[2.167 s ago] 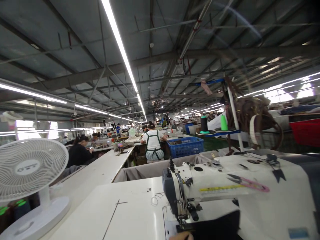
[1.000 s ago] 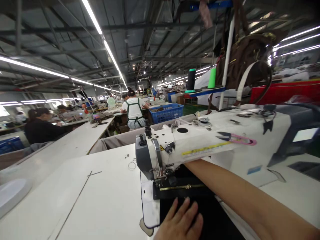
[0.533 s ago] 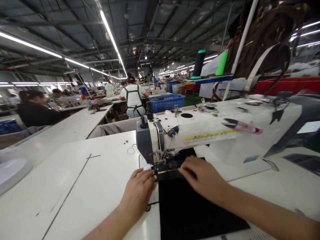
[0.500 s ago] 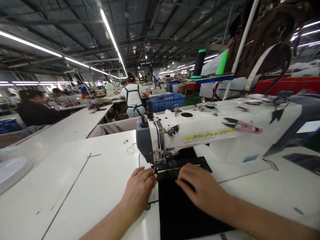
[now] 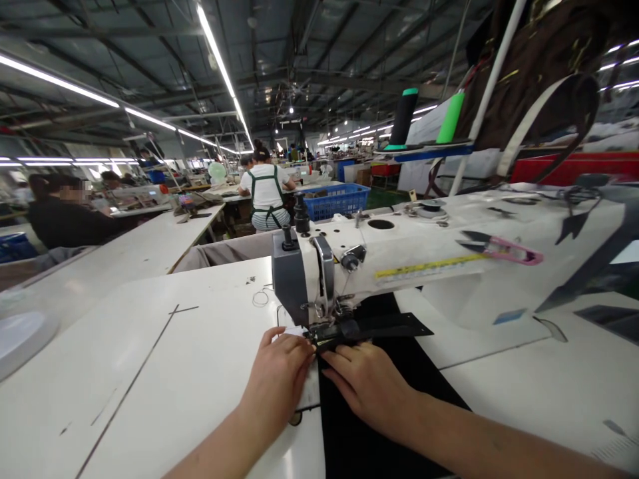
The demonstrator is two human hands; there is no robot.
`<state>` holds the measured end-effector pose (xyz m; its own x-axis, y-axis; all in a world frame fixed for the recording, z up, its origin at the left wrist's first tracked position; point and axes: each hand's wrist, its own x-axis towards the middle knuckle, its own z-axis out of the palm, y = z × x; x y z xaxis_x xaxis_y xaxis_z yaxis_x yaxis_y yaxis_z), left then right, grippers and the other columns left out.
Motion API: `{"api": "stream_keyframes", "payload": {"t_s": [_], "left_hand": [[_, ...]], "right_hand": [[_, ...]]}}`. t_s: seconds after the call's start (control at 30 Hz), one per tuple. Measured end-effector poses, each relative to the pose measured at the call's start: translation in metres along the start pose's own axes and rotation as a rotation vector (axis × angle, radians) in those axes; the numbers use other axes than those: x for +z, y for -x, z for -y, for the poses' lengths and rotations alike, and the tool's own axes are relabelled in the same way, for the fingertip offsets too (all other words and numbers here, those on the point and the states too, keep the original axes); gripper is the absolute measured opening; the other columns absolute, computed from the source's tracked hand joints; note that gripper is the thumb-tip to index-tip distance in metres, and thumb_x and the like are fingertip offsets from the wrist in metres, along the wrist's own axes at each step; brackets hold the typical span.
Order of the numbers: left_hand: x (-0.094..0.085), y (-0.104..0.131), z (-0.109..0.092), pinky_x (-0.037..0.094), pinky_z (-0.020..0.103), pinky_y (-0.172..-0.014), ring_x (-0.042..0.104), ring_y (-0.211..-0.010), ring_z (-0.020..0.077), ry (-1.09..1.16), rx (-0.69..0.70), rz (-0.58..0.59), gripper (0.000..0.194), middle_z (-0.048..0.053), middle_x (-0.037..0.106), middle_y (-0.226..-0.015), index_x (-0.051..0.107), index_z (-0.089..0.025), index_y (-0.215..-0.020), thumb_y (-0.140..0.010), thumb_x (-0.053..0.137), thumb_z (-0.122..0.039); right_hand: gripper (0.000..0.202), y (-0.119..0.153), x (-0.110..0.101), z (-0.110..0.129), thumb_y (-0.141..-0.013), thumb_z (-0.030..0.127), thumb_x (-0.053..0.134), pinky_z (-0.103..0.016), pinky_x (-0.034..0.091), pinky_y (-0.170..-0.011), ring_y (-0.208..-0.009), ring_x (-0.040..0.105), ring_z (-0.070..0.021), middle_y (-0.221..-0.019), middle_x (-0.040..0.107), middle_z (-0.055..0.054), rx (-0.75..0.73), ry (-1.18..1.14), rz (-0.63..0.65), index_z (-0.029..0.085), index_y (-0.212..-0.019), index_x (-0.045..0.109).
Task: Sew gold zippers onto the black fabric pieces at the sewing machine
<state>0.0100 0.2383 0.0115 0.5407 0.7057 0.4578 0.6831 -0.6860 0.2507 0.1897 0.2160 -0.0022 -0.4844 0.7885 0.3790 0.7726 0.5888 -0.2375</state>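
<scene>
Sewing machine (image 5: 429, 266) is standing over black cloth (image 5: 352, 439). Black strip (image 5: 392, 324) is lying across it by the needle. Right hand (image 5: 367, 382) is now sitting further left, so both are working the needle end. Left hand (image 5: 279, 366) is curling at strip's end; can't tell if either's pinching. Gold zipper teeth (image 5: 324, 341) are barely showing.

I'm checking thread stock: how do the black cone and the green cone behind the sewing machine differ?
The black cone is dark with teal at top and base; the green cone looks bright green throughout. The black cone appears thicker, the green cone slimmer. Both stand on the blue holder, side by side.
</scene>
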Motion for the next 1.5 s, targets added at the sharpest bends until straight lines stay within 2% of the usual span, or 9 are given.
{"api": "stream_keyframes", "payload": {"t_s": [0.3, 0.4, 0.5, 0.57, 0.6, 0.73, 1.1, 1.33, 1.5], "left_hand": [[0.013, 0.003, 0.002, 0.038, 0.042, -0.089, 0.058, -0.084, 0.018, -0.145, 0.138, -0.062, 0.014, 0.003, 0.063, -0.086, 0.06, -0.019, -0.09, -0.082, 0.051, -0.011], [0.014, 0.004, 0.002, 0.038, 0.042, -0.09, 0.057, -0.086, 0.0196, -0.198, 0.162, -0.037, 0.016, 0.004, 0.062, -0.087, 0.059, -0.017, -0.091, -0.079, 0.055, -0.008], [0.015, 0.006, 0.001, 0.038, 0.041, -0.091, 0.056, -0.086, 0.0195, -0.23, 0.147, -0.016, 0.015, 0.004, 0.061, -0.088, 0.059, -0.017, -0.09, -0.078, 0.056, -0.008], [0.017, 0.007, 0.001, 0.039, 0.041, -0.091, 0.056, -0.086, 0.0194, -0.244, 0.138, -0.028, 0.012, 0.004, 0.061, -0.088, 0.059, -0.018, -0.088, -0.081, 0.054, -0.01], [0.017, 0.007, 0.001, 0.039, 0.041, -0.091, 0.057, -0.086, 0.0193, -0.25, 0.144, -0.045, 0.012, 0.004, 0.061, -0.088, 0.059, -0.018, -0.088, -0.082, 0.052, -0.011], [0.017, 0.007, 0.001, 0.039, 0.041, -0.089, 0.058, -0.085, 0.0182, -0.273, 0.174, -0.108, 0.018, 0.004, 0.062, -0.087, 0.059, -0.018, -0.089, -0.086, 0.044, -0.011], [0.009, 0.003, -0.007, 0.04, 0.039, -0.085, 0.058, -0.083, 0.019, -0.327, 0.19, -0.058, 0.02, 0.004, 0.063, -0.085, 0.061, -0.017, -0.087, -0.085, 0.043, -0.009], [0.007, 0.0, -0.006, 0.039, 0.039, -0.087, 0.057, -0.083, 0.0193, -0.326, 0.235, -0.047, 0.021, 0.005, 0.063, -0.085, 0.061, -0.016, -0.089, -0.084, 0.041, -0.009], [0.01, -0.001, -0.004, 0.039, 0.038, -0.085, 0.057, -0.082, 0.019, -0.298, 0.193, -0.009, 0.016, 0.005, 0.062, -0.085, 0.061, -0.015, -0.087, -0.083, 0.047, -0.01]], "right_hand": [[0.019, 0.001, 0.003, -0.005, -0.084, 0.013, 0.048, -0.029, 0.041, -0.064, -0.068, 0.059, -0.016, -0.081, 0.066, -0.001, -0.079, 0.0, -0.006, 0.02, -0.093, 0.062], [0.016, 0.003, -0.002, -0.004, -0.084, 0.014, 0.049, -0.028, 0.039, -0.058, -0.061, 0.057, -0.0153, -0.074, 0.065, 0.0, -0.101, 0.019, -0.014, 0.02, -0.089, 0.063], [0.018, 0.003, -0.005, -0.003, -0.086, 0.015, 0.045, -0.03, 0.041, -0.061, -0.063, 0.055, -0.0164, -0.071, 0.063, -0.002, -0.146, 0.083, -0.194, 0.018, -0.087, 0.063], [0.021, 0.001, -0.004, -0.004, -0.086, 0.014, 0.044, -0.035, 0.044, -0.074, -0.079, 0.057, -0.0206, -0.084, 0.065, -0.007, -0.156, 0.124, -0.312, 0.015, -0.094, 0.063], [0.023, 0.0, -0.002, -0.005, -0.086, 0.013, 0.044, -0.037, 0.043, -0.081, -0.087, 0.056, -0.0224, -0.093, 0.065, -0.009, -0.154, 0.118, -0.327, 0.013, -0.099, 0.062], [0.026, -0.004, 0.007, -0.009, -0.083, 0.011, 0.045, -0.038, 0.042, -0.092, -0.101, 0.054, -0.0231, -0.108, 0.063, -0.01, -0.136, 0.016, -0.233, 0.009, -0.104, 0.061], [0.025, -0.006, 0.002, -0.008, -0.083, 0.011, 0.045, -0.037, 0.044, -0.089, -0.099, 0.055, -0.0233, -0.108, 0.063, -0.011, -0.115, 0.019, -0.171, 0.008, -0.102, 0.062], [0.028, -0.006, 0.0, -0.01, -0.085, 0.013, 0.042, -0.037, 0.042, -0.094, -0.103, 0.053, -0.023, -0.112, 0.06, -0.012, -0.104, 0.028, -0.08, 0.007, -0.106, 0.06], [0.027, -0.007, 0.002, -0.013, -0.086, 0.012, 0.041, -0.037, 0.041, -0.094, -0.103, 0.053, -0.0228, -0.111, 0.06, -0.011, -0.114, 0.002, -0.083, 0.008, -0.105, 0.06]]}}
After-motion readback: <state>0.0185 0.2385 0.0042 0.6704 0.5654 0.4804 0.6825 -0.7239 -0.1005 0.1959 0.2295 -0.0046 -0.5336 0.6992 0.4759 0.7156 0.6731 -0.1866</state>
